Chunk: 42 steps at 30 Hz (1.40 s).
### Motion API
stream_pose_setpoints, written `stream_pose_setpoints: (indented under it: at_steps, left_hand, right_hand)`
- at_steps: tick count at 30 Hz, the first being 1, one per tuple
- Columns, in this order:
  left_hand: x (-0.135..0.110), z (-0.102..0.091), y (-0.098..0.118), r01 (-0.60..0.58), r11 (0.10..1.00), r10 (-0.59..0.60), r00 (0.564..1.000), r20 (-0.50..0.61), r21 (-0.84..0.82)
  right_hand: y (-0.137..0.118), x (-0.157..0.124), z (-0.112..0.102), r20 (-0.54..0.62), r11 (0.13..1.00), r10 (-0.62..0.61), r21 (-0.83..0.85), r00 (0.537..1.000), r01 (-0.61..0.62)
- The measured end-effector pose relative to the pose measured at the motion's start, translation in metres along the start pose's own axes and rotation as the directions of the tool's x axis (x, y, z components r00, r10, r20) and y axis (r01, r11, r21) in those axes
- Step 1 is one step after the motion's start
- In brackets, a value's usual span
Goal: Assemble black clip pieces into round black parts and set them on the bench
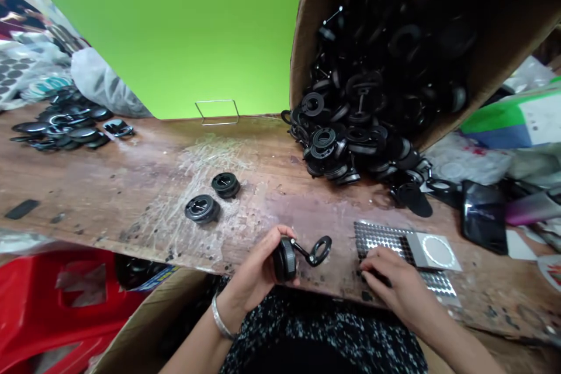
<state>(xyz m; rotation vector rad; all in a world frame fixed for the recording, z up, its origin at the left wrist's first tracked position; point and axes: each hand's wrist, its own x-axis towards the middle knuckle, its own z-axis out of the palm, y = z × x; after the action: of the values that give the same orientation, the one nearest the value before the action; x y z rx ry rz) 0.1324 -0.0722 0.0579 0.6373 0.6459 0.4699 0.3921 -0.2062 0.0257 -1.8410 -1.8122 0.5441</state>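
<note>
My left hand (265, 269) is wrapped round a black round mount (284, 258) with a ridged rim. A short jointed arm sticks out of it to the right and ends in a black ring (322, 250). My right hand (390, 277) is at the left part of a sheet of small shiny dots (379, 234), thumb and fingertips drawn together; what they pinch, if anything, is too small to make out. On that sheet lies a pale square card (432, 250) with a white ring. Two black round mounts (202, 208) stand on the bench, left of my left hand.
A tipped cardboard box (302, 29) spills many black ring parts (324, 143) onto the wooden bench (153, 181). Black discs (70, 128) are heaped at the far left. A green panel (197, 29) stands behind. A dark phone (484, 216) lies right; a red stool (30, 298) is below left.
</note>
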Motion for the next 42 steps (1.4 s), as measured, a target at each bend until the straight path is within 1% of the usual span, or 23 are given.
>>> stream_pose_setpoints:
  at_steps: [3, 7, 10, 12, 14, 16, 18, 20, 22, 24, 26, 29, 33, 35, 38, 40, 42]
  left_hand:
    - [0.003, 0.011, -0.006, 0.005, 0.999, -0.003, 0.999, -0.053, 0.039]
    - [0.008, 0.022, -0.013, -0.001, 0.993, 0.018, 0.990, -0.143, 0.115]
    - [0.010, 0.024, -0.016, -0.009, 0.996, 0.025, 0.980, -0.197, 0.085]
    - [0.010, 0.024, -0.017, -0.003, 0.997, 0.020, 0.973, -0.230, 0.072]
    - [0.010, 0.025, -0.016, 0.011, 0.996, 0.011, 0.966, -0.258, 0.084]
    - [0.009, 0.026, -0.016, 0.027, 0.993, 0.006, 0.961, -0.277, 0.114]
    - [0.008, 0.030, -0.017, 0.037, 0.988, 0.007, 0.958, -0.286, 0.149]
    - [0.008, 0.034, -0.020, 0.037, 0.983, 0.017, 0.957, -0.288, 0.181]
    - [0.009, 0.038, -0.023, 0.040, 0.978, 0.021, 0.959, -0.284, 0.206]
    - [0.010, 0.041, -0.026, 0.042, 0.974, 0.022, 0.959, -0.282, 0.221]
    - [0.011, 0.043, -0.028, 0.046, 0.973, 0.018, 0.962, -0.273, 0.227]
    - [0.010, 0.044, -0.030, 0.044, 0.974, 0.013, 0.969, -0.246, 0.221]
    - [0.009, 0.046, -0.031, 0.048, 0.978, 0.006, 0.966, -0.259, 0.205]
    - [0.009, 0.046, -0.032, 0.057, 0.983, -0.008, 0.964, -0.267, 0.177]
    - [0.009, 0.045, -0.034, 0.084, 0.991, -0.050, 0.958, -0.283, 0.108]
    - [0.008, 0.045, -0.036, 0.117, 0.990, -0.088, 0.948, -0.306, 0.077]
    - [0.007, 0.044, -0.038, 0.150, 0.985, -0.116, 0.942, -0.315, 0.086]
  right_hand:
    - [-0.003, -0.005, 0.014, -0.009, 0.995, -0.029, -0.099, 1.000, 0.028]
    - [-0.008, 0.000, 0.021, 0.011, 0.968, -0.052, -0.245, 0.999, 0.053]
    - [-0.009, 0.003, 0.024, -0.001, 0.937, -0.047, -0.347, 0.999, 0.044]
    - [-0.009, 0.003, 0.025, -0.021, 0.925, -0.064, -0.376, 0.998, 0.051]
    - [-0.012, 0.003, 0.023, -0.054, 0.933, -0.081, -0.356, 0.995, 0.057]
    - [-0.021, 0.005, 0.018, -0.117, 0.968, -0.064, -0.248, 0.991, 0.033]
    - [-0.037, 0.009, 0.010, -0.184, 0.998, -0.009, -0.060, 0.983, -0.002]
    - [-0.057, 0.017, 0.004, -0.228, 0.993, 0.039, 0.116, 0.973, -0.012]
    - [-0.077, 0.026, 0.002, -0.246, 0.978, 0.043, 0.210, 0.968, 0.010]
    - [-0.090, 0.035, 0.006, -0.264, 0.969, 0.023, 0.244, 0.964, 0.044]
    - [-0.097, 0.040, 0.012, -0.280, 0.967, 0.002, 0.246, 0.960, 0.070]
    - [-0.098, 0.043, 0.019, -0.295, 0.973, -0.017, 0.216, 0.955, 0.084]
    - [-0.097, 0.043, 0.021, -0.316, 0.982, -0.050, 0.158, 0.947, 0.104]
    - [-0.098, 0.041, 0.021, -0.344, 0.982, -0.099, 0.116, 0.934, 0.147]
    - [-0.099, 0.032, 0.025, -0.376, 0.970, -0.226, -0.001, 0.899, 0.243]
    - [-0.099, 0.023, 0.031, -0.366, 0.955, -0.295, -0.080, 0.883, 0.286]
    - [-0.100, 0.015, 0.037, -0.351, 0.949, -0.317, -0.114, 0.881, 0.295]
